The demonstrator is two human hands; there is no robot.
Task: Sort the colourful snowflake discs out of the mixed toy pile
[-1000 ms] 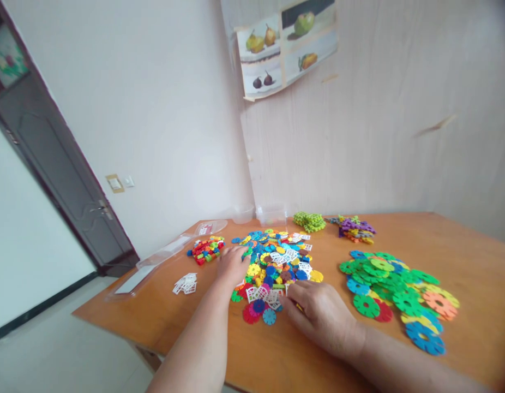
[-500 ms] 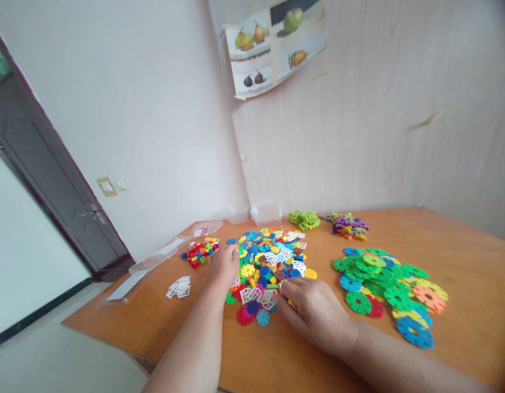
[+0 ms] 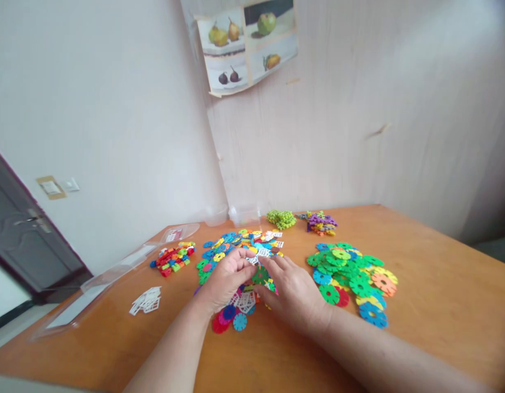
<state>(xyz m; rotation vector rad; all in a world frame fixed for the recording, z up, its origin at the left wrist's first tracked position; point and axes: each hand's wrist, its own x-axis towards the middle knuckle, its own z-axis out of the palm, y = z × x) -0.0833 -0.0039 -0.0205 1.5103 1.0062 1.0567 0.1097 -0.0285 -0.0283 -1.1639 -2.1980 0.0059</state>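
Observation:
A mixed heap of small coloured discs and white lattice pieces lies on the wooden table in front of me. My left hand hovers over the heap's near half, palm turned inward and fingers curled toward the thumb; what they pinch is hidden. My right hand lies beside it, its fingers stretched out over the heap. A green disc sits between the two hands. White lattice pieces and red and blue discs show under my left wrist.
Large flat discs, mostly green, are spread to the right. Small bricks and white pieces lie to the left beside a clear plastic lid. At the back stand clear tubs, a green pile and a purple pile. A door is far left.
My left hand has left the heap's left edge, moved to its middle and curled its fingers. My right hand has slid forward to meet it. The view has swung to the right.

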